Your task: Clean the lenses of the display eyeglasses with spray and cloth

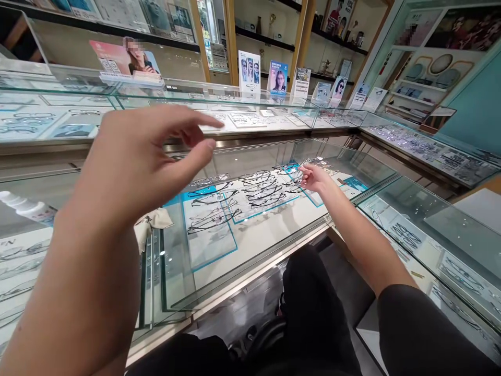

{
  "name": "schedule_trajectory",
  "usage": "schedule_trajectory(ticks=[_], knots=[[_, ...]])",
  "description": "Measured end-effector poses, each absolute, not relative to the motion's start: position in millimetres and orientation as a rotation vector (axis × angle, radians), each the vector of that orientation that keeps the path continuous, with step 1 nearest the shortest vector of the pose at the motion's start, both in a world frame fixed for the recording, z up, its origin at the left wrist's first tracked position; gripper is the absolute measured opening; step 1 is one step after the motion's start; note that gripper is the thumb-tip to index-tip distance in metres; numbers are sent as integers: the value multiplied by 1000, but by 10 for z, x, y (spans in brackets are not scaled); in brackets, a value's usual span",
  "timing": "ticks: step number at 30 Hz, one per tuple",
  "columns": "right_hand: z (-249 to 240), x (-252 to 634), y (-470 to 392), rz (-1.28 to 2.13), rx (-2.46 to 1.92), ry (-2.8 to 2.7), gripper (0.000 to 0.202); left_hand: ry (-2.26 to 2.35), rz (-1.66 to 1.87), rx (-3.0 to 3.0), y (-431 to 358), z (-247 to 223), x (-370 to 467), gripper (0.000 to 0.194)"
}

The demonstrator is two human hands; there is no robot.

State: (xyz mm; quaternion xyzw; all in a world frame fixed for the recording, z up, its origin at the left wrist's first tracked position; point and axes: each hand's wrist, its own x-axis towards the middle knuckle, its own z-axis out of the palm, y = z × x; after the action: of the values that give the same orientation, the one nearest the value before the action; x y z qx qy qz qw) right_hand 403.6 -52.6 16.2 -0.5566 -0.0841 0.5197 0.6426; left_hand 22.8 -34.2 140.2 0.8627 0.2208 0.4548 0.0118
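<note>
My left hand (144,151) is raised large in the foreground, its thumb and forefinger apart with nothing between them. Farther off, my right hand (313,178) reaches over the glass display case with curled fingers; whether something small is in them I cannot make out. Rows of dark-framed eyeglasses (266,189) lie on blue-edged clear trays beside that hand. More eyeglasses (213,224) rest on the left tray (213,253), below and right of my left hand. A blue card (290,168) lies by my right fingertips.
A white bottle (29,209) and a beige cloth (160,219) sit at the left. Glass counters with more eyeglasses (407,235) flank the case on the right. Behind it runs another counter with upright advertising cards (249,73). My knees are below the case's front edge (258,250).
</note>
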Motion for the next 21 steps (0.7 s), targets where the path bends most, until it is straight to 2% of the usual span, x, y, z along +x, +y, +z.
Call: schedule_trajectory(ticks=[2, 5, 9, 21], knots=[[107, 4015, -495, 1205, -1214, -152, 23, 633, 1312, 2768, -319, 1412, 200, 26], [29, 3981, -420, 1213, -1133, -104, 25, 672, 1158, 2850, -273, 1420, 172, 24], [-55, 3950, -315, 1207, -1070, -49, 26, 757, 1030, 2859, -242, 1428, 172, 25], [-97, 3924, -209, 1221, -1071, -53, 21, 918, 957, 2826, -238, 1465, 131, 34]])
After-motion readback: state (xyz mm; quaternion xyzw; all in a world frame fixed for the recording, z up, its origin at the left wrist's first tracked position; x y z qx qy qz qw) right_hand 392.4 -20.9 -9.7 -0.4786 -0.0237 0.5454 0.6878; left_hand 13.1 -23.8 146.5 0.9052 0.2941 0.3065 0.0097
